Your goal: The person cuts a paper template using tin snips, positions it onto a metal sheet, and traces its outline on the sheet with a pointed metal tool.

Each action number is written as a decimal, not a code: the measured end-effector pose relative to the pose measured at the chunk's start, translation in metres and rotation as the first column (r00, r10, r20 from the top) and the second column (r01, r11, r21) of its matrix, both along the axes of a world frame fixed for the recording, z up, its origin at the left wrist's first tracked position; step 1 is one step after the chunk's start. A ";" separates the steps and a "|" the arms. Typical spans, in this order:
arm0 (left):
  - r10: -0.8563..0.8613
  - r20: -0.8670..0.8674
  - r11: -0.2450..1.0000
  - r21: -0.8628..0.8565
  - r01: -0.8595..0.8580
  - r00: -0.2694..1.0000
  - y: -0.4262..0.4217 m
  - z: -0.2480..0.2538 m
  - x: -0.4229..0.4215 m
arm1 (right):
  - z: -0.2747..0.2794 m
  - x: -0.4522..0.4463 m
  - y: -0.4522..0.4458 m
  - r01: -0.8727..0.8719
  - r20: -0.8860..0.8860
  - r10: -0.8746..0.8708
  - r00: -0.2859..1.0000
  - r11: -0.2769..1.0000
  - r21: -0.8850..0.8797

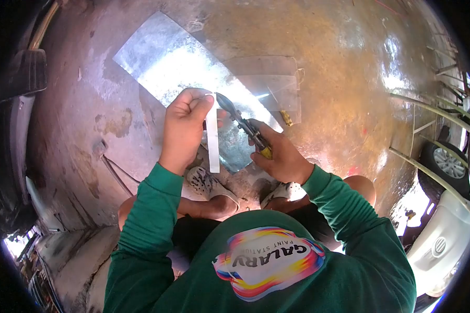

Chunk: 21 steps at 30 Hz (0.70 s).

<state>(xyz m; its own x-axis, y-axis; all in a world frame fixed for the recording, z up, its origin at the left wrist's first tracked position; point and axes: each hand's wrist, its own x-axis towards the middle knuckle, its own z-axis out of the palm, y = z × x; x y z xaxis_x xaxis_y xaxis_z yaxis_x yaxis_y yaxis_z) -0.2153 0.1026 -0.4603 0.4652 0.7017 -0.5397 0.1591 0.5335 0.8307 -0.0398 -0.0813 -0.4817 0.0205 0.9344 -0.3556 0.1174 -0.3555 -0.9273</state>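
Observation:
My left hand (185, 122) pinches the upper end of a narrow whitish strip (213, 143), which hangs down between my hands. My right hand (284, 154) is wrapped round the handles of dark snips (241, 122) with yellow on the grip. The snips' blade tips point up and left, close to the top of the strip; whether they touch it I cannot tell. Below my hands a long shiny metal sheet (159, 49) lies on the floor.
A clear, thin sheet (277, 67) lies beside the metal, with a small yellow tool (286, 118) at its corner. My shoes (209, 182) are close under my hands. A white car (438, 245) and a wheel (448, 161) are at the right, near several pale poles (428, 172).

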 end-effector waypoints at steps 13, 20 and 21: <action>-0.012 -0.027 1.000 0.027 0.013 1.000 -0.004 0.000 0.000 | 0.002 0.000 -0.002 -0.023 0.019 0.022 1.000 1.000 0.012; -0.024 -0.031 0.999 0.030 0.025 0.999 -0.006 0.000 -0.001 | -0.005 0.000 -0.007 0.004 0.062 -0.009 0.998 0.996 0.090; -0.025 -0.031 0.999 0.028 0.026 0.999 -0.006 -0.001 -0.002 | 0.000 0.001 -0.005 -0.017 0.060 0.014 0.998 0.998 0.059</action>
<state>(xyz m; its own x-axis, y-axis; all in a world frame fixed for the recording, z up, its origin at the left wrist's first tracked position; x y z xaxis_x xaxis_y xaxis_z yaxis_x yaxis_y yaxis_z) -0.2170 0.0963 -0.4609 0.4668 0.7050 -0.5340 0.1984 0.5050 0.8400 -0.0389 -0.0867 -0.4817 0.0254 0.9543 -0.2977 0.1785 -0.2973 -0.9379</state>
